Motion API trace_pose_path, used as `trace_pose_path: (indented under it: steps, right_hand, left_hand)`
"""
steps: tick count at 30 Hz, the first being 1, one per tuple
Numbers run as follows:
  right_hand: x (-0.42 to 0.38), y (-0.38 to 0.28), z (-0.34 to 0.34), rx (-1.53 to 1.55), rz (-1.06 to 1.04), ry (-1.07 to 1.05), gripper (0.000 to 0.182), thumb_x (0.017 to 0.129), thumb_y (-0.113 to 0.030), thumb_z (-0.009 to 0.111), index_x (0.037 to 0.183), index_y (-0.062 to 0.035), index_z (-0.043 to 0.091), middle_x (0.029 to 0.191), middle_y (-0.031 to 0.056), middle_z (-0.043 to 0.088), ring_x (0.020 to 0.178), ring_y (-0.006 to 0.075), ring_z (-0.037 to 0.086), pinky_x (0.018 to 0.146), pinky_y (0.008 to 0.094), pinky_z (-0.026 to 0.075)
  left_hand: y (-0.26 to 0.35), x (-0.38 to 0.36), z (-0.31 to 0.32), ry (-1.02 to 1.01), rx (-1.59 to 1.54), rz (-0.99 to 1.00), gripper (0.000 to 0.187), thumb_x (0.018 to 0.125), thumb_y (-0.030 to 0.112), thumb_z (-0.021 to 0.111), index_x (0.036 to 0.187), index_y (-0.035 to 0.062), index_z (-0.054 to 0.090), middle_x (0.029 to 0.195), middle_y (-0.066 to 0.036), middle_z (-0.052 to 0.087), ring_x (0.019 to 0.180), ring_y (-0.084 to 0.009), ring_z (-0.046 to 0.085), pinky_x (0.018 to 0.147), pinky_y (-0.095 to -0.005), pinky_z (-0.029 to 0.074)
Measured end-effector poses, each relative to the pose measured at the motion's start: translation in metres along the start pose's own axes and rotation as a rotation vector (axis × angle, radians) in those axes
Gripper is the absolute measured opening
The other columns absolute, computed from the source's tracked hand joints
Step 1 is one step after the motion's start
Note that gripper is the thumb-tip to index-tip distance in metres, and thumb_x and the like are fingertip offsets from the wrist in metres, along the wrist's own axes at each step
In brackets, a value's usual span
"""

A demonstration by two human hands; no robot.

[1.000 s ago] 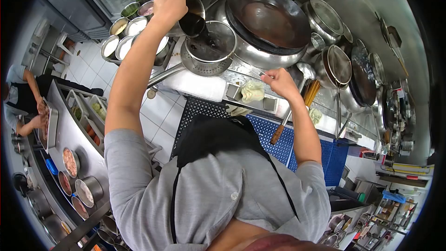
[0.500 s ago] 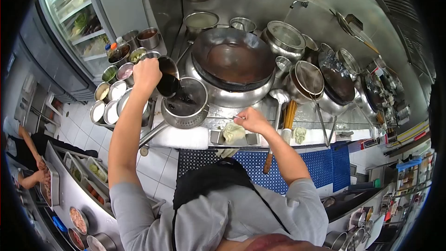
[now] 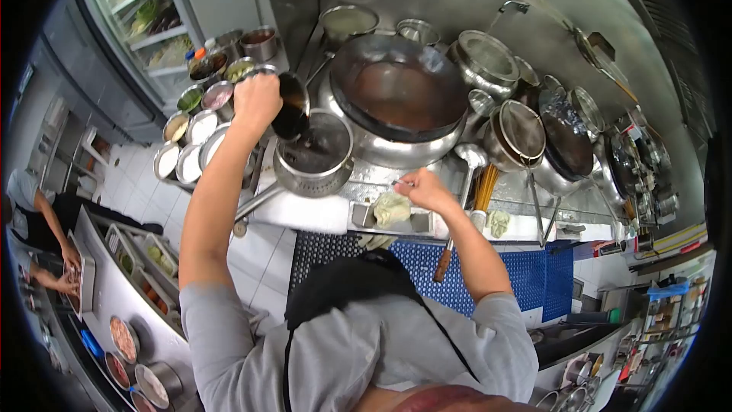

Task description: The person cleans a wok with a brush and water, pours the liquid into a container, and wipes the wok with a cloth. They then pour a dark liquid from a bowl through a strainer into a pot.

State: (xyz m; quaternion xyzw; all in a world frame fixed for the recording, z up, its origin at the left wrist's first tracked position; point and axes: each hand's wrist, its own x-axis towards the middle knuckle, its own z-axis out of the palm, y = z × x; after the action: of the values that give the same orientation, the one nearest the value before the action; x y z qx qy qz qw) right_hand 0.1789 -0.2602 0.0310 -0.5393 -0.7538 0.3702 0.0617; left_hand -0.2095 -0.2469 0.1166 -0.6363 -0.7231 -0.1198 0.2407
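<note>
My left hand [image 3: 258, 101] is closed on a metal pot [image 3: 293, 108], tilted steeply with its dark mouth facing right. Dark contents show at its lower lip, over a long-handled pot with a perforated side [image 3: 314, 183]. More dark contents lie inside that lower pot. My right hand [image 3: 427, 192] is closed in a pinch on a small thin metal piece whose kind I cannot make out. Just left of those fingers, a crumpled pale cloth [image 3: 391, 210] lies over a small metal tray [image 3: 421, 223].
A large wok [image 3: 396, 91] sits on the burner ahead. To the right are a ladle [image 3: 471, 156], chopsticks [image 3: 485, 189] and round strainers [image 3: 522, 130]. Ingredient bowls [image 3: 203, 127] cluster at left. A co-worker's hands [image 3: 70, 267] are over a tray at far left.
The pot in my left hand is tipped further, and its dark contents have gone down into the lower pot. My right hand keeps its pinch. The whole view has shifted slightly.
</note>
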Motion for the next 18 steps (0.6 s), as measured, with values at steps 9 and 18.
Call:
trace_pose_path:
  steps: [9, 18]
  right_hand:
    - [0.003, 0.001, -0.003, -0.024, -0.003, -0.008, 0.038, 0.084, -0.035, 0.073, 0.107, -0.0038, 0.076, 0.093, 0.0257, 0.073, 0.088, 0.0356, 0.073, 0.082, 0.0415, 0.055]
    - [-0.004, -0.003, -0.005, 0.04, -0.071, 0.001, 0.034, 0.088, -0.028, 0.071, 0.104, 0.0018, 0.076, 0.063, 0.0082, 0.057, 0.06, 0.0154, 0.054, 0.058, 0.0333, 0.042]
  left_hand:
    - [0.003, -0.002, 0.003, -0.009, 0.052, 0.05, 0.012, 0.075, 0.012, 0.065, 0.076, 0.0031, 0.074, 0.075, -0.02, 0.071, 0.07, -0.0365, 0.073, 0.061, -0.0446, 0.06]
    - [0.012, -0.001, -0.007, -0.031, 0.014, 0.007, 0.013, 0.074, 0.011, 0.065, 0.079, 0.0022, 0.074, 0.079, -0.019, 0.072, 0.078, -0.0344, 0.073, 0.069, -0.0435, 0.057]
